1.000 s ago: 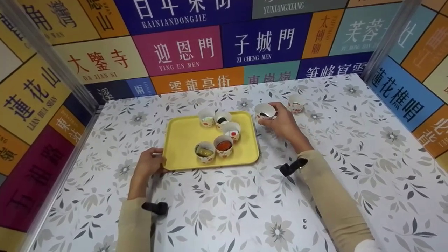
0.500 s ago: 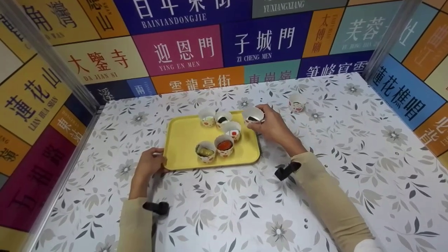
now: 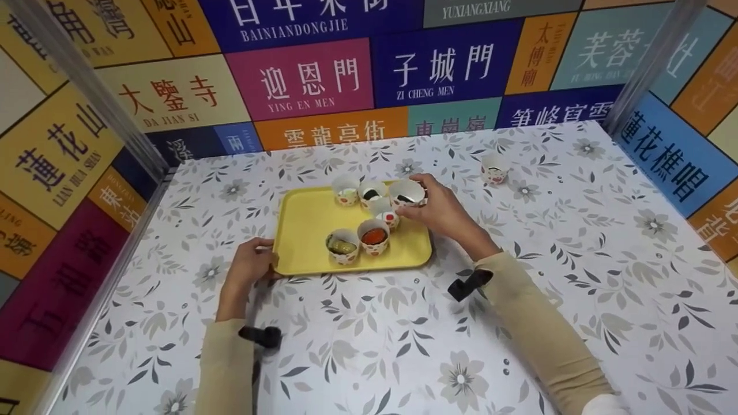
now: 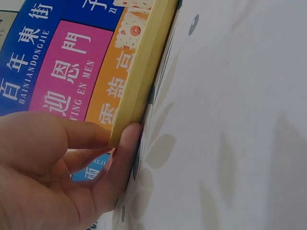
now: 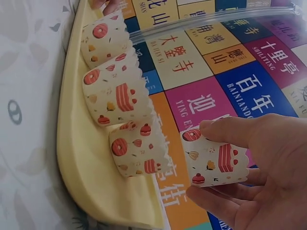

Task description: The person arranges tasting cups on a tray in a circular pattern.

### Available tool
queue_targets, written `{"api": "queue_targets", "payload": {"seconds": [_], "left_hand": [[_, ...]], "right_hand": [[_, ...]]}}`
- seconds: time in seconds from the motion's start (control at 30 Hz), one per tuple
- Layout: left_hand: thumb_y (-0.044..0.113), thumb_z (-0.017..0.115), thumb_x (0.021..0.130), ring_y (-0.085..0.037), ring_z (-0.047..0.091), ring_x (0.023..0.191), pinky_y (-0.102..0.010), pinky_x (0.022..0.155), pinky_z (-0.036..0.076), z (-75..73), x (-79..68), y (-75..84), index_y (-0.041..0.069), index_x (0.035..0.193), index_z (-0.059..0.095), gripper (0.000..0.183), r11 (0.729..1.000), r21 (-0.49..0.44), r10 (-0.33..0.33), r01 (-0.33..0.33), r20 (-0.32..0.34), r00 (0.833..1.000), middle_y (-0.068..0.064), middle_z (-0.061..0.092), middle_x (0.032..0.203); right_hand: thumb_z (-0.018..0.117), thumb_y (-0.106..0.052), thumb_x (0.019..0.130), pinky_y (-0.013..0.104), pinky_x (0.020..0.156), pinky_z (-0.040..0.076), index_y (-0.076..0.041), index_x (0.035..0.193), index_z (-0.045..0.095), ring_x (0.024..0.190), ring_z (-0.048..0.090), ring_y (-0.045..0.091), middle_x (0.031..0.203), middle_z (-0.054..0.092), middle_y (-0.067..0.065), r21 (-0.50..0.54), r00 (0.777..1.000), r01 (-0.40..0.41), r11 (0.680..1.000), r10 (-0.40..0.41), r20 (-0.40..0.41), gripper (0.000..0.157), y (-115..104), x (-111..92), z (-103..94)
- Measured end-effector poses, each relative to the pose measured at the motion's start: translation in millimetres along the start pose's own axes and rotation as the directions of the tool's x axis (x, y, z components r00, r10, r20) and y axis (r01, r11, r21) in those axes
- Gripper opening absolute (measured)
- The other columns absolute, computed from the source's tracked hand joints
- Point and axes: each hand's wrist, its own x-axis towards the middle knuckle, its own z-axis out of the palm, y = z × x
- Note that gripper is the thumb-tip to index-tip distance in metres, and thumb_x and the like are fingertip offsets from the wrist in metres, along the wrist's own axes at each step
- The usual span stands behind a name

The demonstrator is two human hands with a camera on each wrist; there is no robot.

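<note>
A paper baking cup [image 3: 409, 190] printed with cakes, a dark piece inside, is held between the thumb and fingers of my right hand [image 3: 444, 213]. That held cup [image 5: 213, 163] is above the tray's back right part, close beside other cups. My left hand [image 3: 249, 268] pinches the left edge of the yellow tray [image 3: 302, 230], as the left wrist view also shows. On the tray stand several cups: one with pale contents [image 3: 346, 193], one with a black-and-white piece [image 3: 372, 193], one with a red square [image 3: 387, 220], one orange-red [image 3: 373, 237] and one yellowish green [image 3: 343, 246].
Another printed cup [image 3: 494, 171] stands alone on the flower-patterned tablecloth [image 3: 357, 340], right of the tray. Panels with Chinese place names [image 3: 300, 80] line the back and sides of the table.
My right hand has carried its cup leftward from the tablecloth right of the tray to over the tray's back right part. The left hand stays at the tray's edge; the head view shifts slightly.
</note>
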Motion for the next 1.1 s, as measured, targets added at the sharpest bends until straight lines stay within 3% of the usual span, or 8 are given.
{"api": "queue_targets", "payload": {"seconds": [0.33,0.63,0.97,1.1], "left_hand": [[0.004,0.052,0.095,-0.013,0.066,0.072,-0.024,0.061,0.059,1.0,2.5,0.3,0.0,0.142,0.05,0.048,0.999,-0.021,-0.029,0.029,0.016,0.999,-0.026,0.059,0.131],[0.003,0.053,0.094,-0.013,0.066,0.072,-0.025,0.061,0.059,2.4,4.1,1.6,-0.001,0.141,0.051,0.048,0.999,-0.015,-0.036,0.037,0.029,0.999,-0.024,0.059,0.127],[0.001,0.054,0.092,-0.014,0.065,0.078,-0.024,0.063,0.059,-0.2,3.7,1.1,-0.001,0.14,0.051,0.049,0.998,-0.017,-0.054,0.054,0.016,0.998,-0.023,0.059,0.128],[0.002,0.052,0.093,-0.013,0.066,0.072,-0.024,0.061,0.058,-0.4,1.7,0.7,-0.003,0.14,0.051,0.047,0.999,-0.025,-0.024,0.025,0.024,0.999,-0.026,0.059,0.128]], "right_hand": [[0.078,-0.034,0.087,0.048,0.112,0.043,-0.014,0.15,0.04,0.133,0.05,0.03,0.152,0.047,0.01,0.022,0.998,0.057,0.998,-0.057,0.029,0.075,-13,5,18.0],[0.076,-0.029,0.089,0.04,0.096,0.054,-0.016,0.152,0.037,0.103,0.069,0.022,0.153,0.043,0.008,0.067,0.993,0.084,0.994,-0.089,0.081,0.075,-26,12,33.5],[0.075,-0.024,0.09,0.037,0.096,0.056,-0.013,0.149,0.037,0.11,0.069,0.018,0.148,0.046,0.009,0.093,0.985,0.117,0.989,-0.128,0.118,0.071,-50,23,47.4],[0.076,-0.022,0.089,0.038,0.098,0.055,-0.011,0.147,0.039,0.115,0.065,0.021,0.143,0.05,0.01,0.094,0.981,0.136,0.986,-0.148,0.127,0.07,-58,27,53.8]]}}
